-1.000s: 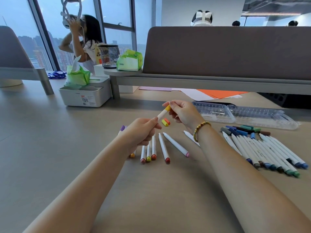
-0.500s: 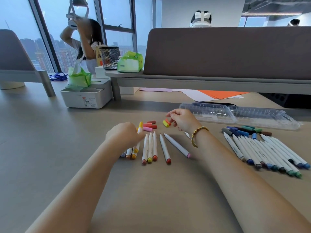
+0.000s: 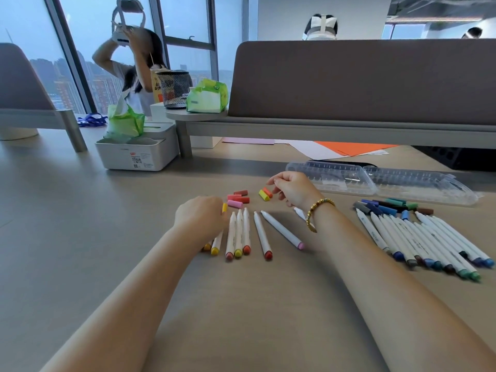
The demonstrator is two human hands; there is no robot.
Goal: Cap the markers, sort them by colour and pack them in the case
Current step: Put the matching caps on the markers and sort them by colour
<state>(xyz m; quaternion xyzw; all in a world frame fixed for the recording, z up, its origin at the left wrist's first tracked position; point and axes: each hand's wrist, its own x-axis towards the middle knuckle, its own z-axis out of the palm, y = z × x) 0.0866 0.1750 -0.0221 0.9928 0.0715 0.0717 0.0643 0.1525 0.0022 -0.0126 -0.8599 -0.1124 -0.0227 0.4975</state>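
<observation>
the left hand [image 3: 200, 214] was curled on a yellow-capped marker [image 3: 219, 232] laid among the warm-coloured markers [image 3: 239, 233] mid-table. the right hand [image 3: 294, 189] was held loosely open, empty, beside loose caps [image 3: 265, 194]. the open case [image 3: 381, 181] was set toward the far right edge.

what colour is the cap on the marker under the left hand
Yellow: the cap peeks out beside the left hand in the head view.

Soft window daylight, wide-angle edge distortion.
</observation>
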